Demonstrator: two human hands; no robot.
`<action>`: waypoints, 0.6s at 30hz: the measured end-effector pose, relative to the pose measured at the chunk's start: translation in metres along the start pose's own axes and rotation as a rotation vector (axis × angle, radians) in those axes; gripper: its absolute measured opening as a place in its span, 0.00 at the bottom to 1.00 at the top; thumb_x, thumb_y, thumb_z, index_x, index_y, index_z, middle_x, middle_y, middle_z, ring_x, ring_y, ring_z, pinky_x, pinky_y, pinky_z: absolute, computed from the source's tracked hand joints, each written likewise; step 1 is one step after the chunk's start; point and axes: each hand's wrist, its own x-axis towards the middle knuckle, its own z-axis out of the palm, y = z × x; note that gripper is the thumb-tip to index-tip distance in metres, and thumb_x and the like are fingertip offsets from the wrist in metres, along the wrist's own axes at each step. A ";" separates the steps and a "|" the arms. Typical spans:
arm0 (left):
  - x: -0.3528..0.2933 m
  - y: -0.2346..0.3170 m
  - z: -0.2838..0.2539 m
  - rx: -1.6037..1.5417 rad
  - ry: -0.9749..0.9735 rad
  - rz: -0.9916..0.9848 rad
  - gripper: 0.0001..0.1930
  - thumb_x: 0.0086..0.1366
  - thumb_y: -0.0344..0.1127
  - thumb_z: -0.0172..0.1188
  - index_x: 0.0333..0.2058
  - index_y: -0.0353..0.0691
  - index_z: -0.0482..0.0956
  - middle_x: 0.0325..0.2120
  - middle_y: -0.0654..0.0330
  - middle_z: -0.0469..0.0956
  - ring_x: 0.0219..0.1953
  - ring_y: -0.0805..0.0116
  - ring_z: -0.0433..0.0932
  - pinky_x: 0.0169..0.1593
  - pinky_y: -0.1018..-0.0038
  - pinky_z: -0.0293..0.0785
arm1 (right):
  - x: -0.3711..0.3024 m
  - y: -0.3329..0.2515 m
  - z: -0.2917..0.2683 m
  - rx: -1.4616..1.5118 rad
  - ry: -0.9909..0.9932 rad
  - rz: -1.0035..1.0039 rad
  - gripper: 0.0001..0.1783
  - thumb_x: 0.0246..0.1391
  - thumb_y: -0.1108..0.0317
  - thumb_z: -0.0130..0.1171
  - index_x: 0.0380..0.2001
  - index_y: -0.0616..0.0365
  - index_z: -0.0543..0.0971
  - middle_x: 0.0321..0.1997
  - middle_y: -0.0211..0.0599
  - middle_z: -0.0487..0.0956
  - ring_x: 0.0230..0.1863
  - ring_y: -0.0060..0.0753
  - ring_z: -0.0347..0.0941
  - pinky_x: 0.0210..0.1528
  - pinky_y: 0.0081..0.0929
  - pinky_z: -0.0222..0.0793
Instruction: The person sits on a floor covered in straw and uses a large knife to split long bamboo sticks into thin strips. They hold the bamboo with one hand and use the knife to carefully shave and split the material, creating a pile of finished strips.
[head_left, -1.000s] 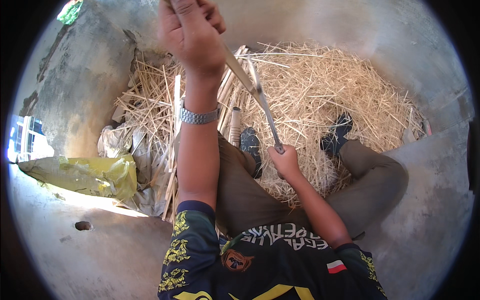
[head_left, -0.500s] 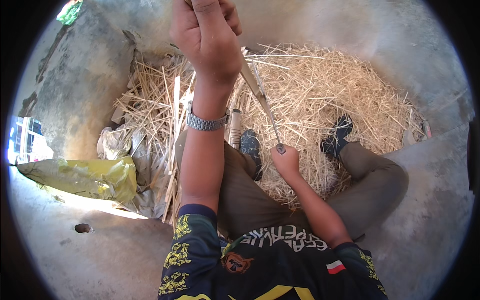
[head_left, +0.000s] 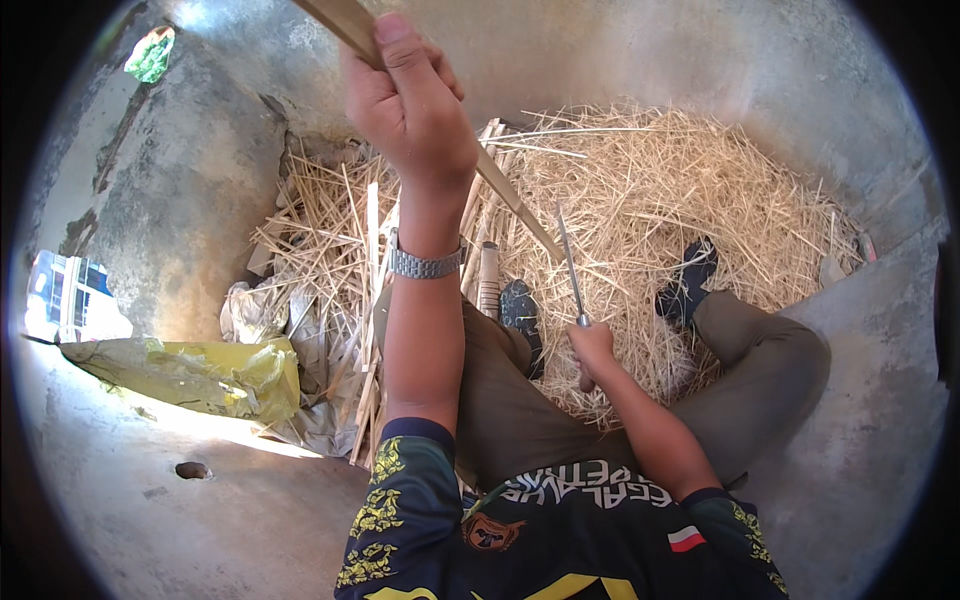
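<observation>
My left hand (head_left: 415, 115) is raised in front of me, closed round a long pale bamboo strip (head_left: 505, 195). The strip slants down to the right, and its lower end comes close beside the knife blade; contact is hard to judge. Lower down, my right hand (head_left: 592, 352) grips a knife (head_left: 571, 265) by its handle, which the fingers mostly hide. Its narrow blade points away from me and up. A metal watch (head_left: 425, 262) sits on my left wrist.
Fine shavings (head_left: 690, 175) heap between and beyond my feet. Split strips (head_left: 325, 225) pile to the left, near a wooden-looking handle (head_left: 489, 280) and a yellow sack (head_left: 200, 375). Concrete walls (head_left: 600, 50) curve around, and a hole (head_left: 193, 470) opens in the concrete at the left.
The knife has drawn back toward me, and its blade no longer lies along the strip. More of the strip shows beyond my left hand. The view has shifted slightly.
</observation>
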 end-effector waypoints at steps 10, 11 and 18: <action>0.001 0.002 -0.005 0.202 0.133 -0.007 0.16 0.78 0.42 0.46 0.30 0.41 0.61 0.16 0.67 0.62 0.15 0.81 0.59 0.17 0.80 0.57 | -0.066 -0.070 0.001 -0.206 -0.028 -0.382 0.16 0.50 0.60 0.60 0.21 0.66 0.78 0.19 0.48 0.79 0.23 0.45 0.77 0.30 0.40 0.70; 0.000 0.004 -0.003 0.210 0.125 -0.022 0.18 0.78 0.43 0.47 0.29 0.41 0.59 0.18 0.66 0.60 0.17 0.79 0.58 0.18 0.79 0.57 | -0.062 -0.064 -0.001 -0.190 -0.031 -0.311 0.15 0.50 0.62 0.60 0.19 0.64 0.77 0.17 0.43 0.77 0.21 0.39 0.74 0.28 0.38 0.68; -0.001 0.000 0.001 0.092 0.050 -0.015 0.15 0.78 0.41 0.47 0.31 0.41 0.63 0.13 0.66 0.64 0.13 0.82 0.61 0.16 0.82 0.57 | -0.055 -0.054 -0.006 -0.125 -0.037 -0.126 0.14 0.49 0.63 0.62 0.21 0.64 0.78 0.19 0.45 0.78 0.21 0.39 0.75 0.27 0.40 0.69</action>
